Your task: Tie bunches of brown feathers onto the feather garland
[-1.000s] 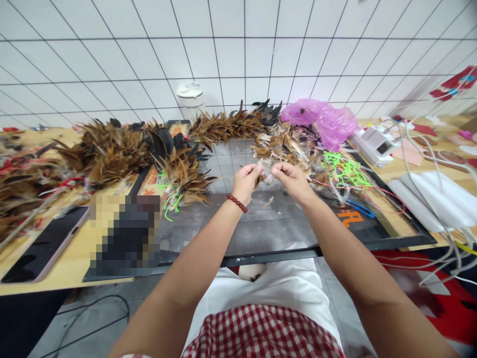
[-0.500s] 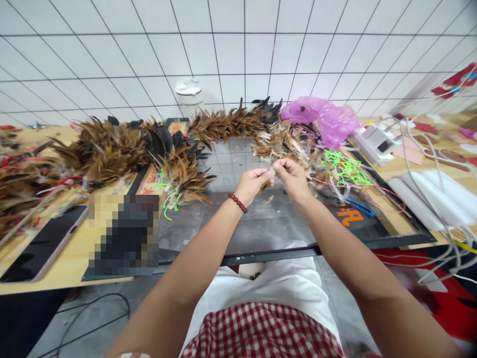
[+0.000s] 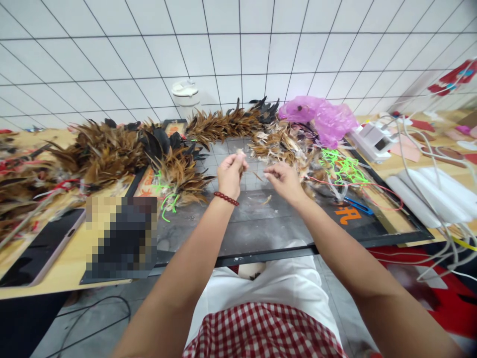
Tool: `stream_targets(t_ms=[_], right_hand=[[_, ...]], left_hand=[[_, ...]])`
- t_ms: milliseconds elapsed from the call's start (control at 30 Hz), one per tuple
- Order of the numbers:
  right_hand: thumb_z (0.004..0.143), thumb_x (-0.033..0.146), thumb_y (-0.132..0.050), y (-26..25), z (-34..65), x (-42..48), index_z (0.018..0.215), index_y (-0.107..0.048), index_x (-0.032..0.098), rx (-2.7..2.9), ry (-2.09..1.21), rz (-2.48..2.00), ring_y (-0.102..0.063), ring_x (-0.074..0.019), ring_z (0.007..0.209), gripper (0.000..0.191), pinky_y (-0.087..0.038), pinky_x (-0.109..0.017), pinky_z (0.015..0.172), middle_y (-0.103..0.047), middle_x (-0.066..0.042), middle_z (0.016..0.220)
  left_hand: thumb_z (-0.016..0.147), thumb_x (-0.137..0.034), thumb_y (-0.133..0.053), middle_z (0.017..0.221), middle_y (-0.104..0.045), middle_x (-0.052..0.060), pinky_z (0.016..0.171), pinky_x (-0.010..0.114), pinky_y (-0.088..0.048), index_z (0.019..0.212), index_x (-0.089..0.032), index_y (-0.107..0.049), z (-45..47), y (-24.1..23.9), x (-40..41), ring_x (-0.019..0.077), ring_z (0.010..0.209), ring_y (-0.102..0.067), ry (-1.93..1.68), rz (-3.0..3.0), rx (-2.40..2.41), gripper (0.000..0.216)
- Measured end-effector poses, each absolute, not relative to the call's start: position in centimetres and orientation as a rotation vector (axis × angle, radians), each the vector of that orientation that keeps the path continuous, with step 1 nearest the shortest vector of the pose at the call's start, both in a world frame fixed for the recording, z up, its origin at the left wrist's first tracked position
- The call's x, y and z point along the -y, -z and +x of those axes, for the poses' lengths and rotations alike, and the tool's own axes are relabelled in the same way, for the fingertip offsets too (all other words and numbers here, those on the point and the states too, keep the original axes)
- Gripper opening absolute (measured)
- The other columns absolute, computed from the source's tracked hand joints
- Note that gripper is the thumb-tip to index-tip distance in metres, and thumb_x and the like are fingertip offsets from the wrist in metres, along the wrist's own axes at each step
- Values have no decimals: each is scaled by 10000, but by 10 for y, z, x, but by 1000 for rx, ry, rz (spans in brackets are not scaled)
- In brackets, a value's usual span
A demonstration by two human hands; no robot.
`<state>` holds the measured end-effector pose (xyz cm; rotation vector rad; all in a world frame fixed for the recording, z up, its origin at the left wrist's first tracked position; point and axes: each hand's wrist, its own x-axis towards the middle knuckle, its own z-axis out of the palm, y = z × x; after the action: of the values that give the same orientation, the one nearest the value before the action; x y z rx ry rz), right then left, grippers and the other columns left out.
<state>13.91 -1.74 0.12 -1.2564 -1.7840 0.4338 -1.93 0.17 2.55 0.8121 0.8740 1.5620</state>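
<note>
My left hand [image 3: 230, 174], with a red bead bracelet on the wrist, is closed in a pinch on a small bunch of brown feathers held above the dark cutting mat [image 3: 268, 228]. My right hand [image 3: 282, 180] is a little to its right, fingers pinched on a thin feather that points toward the left hand. Just behind both hands lies a loose pile of brown and pale feathers [image 3: 283, 144]. A tied bundle of brown feathers with green cord [image 3: 179, 176] lies to the left of my left hand.
More feather bundles [image 3: 100, 151] spread across the wooden table to the left. A phone [image 3: 40, 248] lies at the front left. A pink plastic bag [image 3: 320, 117], green cords [image 3: 345, 169], blue scissors [image 3: 357, 206], white tubes [image 3: 428, 196] and cables sit to the right. A white cup [image 3: 185, 97] stands by the tiled wall.
My hands were pressed together over the mat; now they have drawn apart, the left rising and shifting left with its feathers, the right pulling one feather away.
</note>
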Motion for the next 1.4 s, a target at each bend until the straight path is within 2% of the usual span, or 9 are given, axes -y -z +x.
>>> stream_targets(t_ms=[100,300,400,600,833,1100,1200,1300,1400], right_hand=[[802,309,-601,0,134,22,933,-684,205,2025,-242,-1468,-548,-213,874,187,-401,-332,760,-614,-75,909],[850,239,-511,-7,124,25,848,-650,186,2163,-100,-1702,-531,-253,929,149,-357,-350,746,-622,-106,957],[862,213,-477,-9,128,22,880,-629,171,2017,-97,-1707,-529,-247,936,158,-351,-343,761,-623,-103,962],[841,354,-543,-3,126,18,945,-659,214,2026,-85,-1649,-501,-254,985,209,-327,-357,803,-620,-80,1012],[838,256,-492,-4,112,15,840,-636,173,2047,31,-1741,-499,-256,934,166,-317,-370,785,-625,-113,967],[824,245,-496,-8,122,17,802,-592,184,1800,-56,-1439,-531,-204,866,116,-355,-328,796,-621,-58,866],[806,252,-535,-11,119,21,767,-598,190,1810,-88,-1340,-536,-193,848,97,-360,-329,794,-616,-42,832],[793,273,-564,-14,118,21,728,-600,184,1743,-291,-1229,-534,-161,768,116,-392,-303,734,-602,-29,784],[789,335,-583,-15,122,19,799,-614,174,1544,-629,-1154,-516,-127,654,165,-412,-270,637,-592,-14,746]], left_hand=[[718,-315,-685,541,-509,-39,527,188,-398,696,-151,-607,-25,-25,-8,44,486,-487,-1671,742,-920,183],[719,-308,-686,530,-504,-41,494,184,-377,681,-137,-581,-21,-18,-6,46,465,-488,-1588,702,-957,205],[723,-305,-687,545,-514,-34,473,189,-378,708,-132,-570,-19,-18,-3,66,476,-519,-1493,646,-900,209],[742,-289,-669,535,-508,-40,464,183,-379,705,-133,-559,-19,-18,-4,61,461,-512,-1539,610,-884,194],[711,-289,-695,529,-530,-39,498,180,-401,699,-132,-588,-13,-13,-2,54,471,-518,-1502,701,-918,191],[669,-267,-734,716,-669,38,658,218,-466,718,-117,-648,-6,-12,3,92,652,-613,-1356,756,-816,180],[663,-250,-743,715,-669,33,693,233,-470,708,-119,-642,-6,-13,4,89,639,-606,-1314,713,-747,171],[663,-244,-747,642,-639,8,692,232,-468,671,-127,-620,-6,-13,3,77,589,-586,-1313,674,-759,173],[654,-257,-753,622,-631,9,714,244,-475,656,-125,-621,-6,-12,3,88,608,-600,-1306,706,-775,187]])
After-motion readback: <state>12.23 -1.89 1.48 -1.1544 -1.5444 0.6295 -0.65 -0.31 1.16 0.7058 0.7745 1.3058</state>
